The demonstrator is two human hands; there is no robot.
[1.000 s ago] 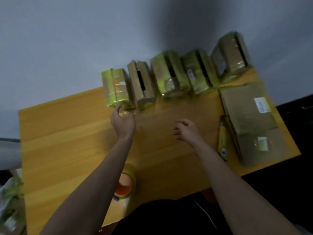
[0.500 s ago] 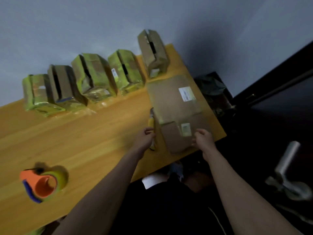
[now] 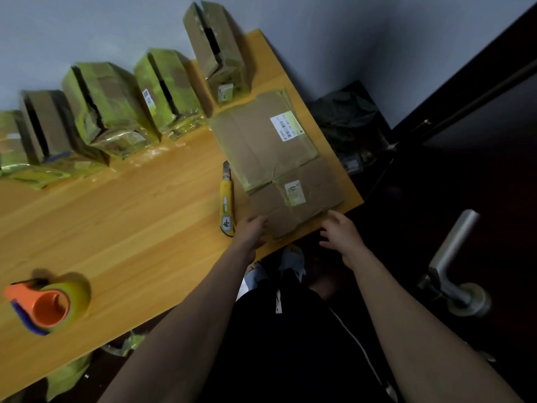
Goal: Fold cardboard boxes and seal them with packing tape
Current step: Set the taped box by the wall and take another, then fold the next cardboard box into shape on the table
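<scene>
- Two hands at the near end of the flattened boxes (image 3: 279, 158): left hand (image 3: 252, 232) has its fingers on the stack's near-left corner, though a true grip can't be confirmed.
- Right hand (image 3: 341, 234) hovers off the table edge, fingers spread and holding nothing.
- Stack's long axis runs away from both hands, on the table's (image 3: 122, 222) right end.
- Yellow knife (image 3: 226, 203) lies just left of it; tape dispenser (image 3: 48, 305) sits well apart.
</scene>
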